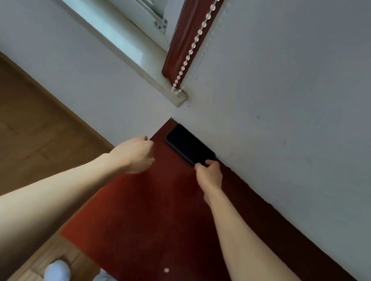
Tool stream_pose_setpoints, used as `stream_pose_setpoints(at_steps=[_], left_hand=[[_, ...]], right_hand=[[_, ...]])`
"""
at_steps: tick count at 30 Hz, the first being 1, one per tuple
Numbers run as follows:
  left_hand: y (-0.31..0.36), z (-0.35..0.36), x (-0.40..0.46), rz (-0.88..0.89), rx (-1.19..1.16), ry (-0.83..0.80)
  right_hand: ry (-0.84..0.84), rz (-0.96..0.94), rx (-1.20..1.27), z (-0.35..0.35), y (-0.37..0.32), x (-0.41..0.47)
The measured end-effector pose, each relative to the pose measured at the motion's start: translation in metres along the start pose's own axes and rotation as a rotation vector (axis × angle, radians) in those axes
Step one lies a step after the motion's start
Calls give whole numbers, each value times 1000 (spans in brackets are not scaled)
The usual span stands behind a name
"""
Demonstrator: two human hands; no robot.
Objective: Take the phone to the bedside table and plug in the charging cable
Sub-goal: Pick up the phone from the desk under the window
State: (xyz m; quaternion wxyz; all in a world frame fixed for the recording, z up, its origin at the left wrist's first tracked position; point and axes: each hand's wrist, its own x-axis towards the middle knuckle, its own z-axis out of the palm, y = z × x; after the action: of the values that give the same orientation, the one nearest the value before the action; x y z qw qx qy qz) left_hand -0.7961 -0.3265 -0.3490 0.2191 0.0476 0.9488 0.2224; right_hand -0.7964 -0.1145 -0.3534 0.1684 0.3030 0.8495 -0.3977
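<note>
A black phone (187,145) lies flat, screen dark, in the far corner of a red-brown wooden table top (158,218), tight against the white wall. My right hand (209,174) reaches to the phone's near end, fingertips closed around its edge. My left hand (134,155) hovers over the table's left edge with fingers curled in and nothing in it. No charging cable is in view.
A white wall (302,96) runs along the table's right side. A window sill (113,38) and a red-brown blind with a white bead chain (197,39) are above. Wooden floor (18,120) lies to the left. My white-socked feet (58,274) stand at the table's near edge.
</note>
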Motion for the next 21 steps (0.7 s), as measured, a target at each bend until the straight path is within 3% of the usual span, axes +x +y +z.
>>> stream_pose_setpoints(at_steps=[4,8,13,21], left_hand=[[3,1,10,-8,-77,36],[-6,10,-5,24,-89,55],[-22,13,-14,15,-53,48],[-23,10,-17,7,-23,31]], right_hand=[[76,11,127,14,0,14],[99,-124,-165,22,7,21],[31,-145,-259,31,15,20],[23,-202,-694,42,-3,20]])
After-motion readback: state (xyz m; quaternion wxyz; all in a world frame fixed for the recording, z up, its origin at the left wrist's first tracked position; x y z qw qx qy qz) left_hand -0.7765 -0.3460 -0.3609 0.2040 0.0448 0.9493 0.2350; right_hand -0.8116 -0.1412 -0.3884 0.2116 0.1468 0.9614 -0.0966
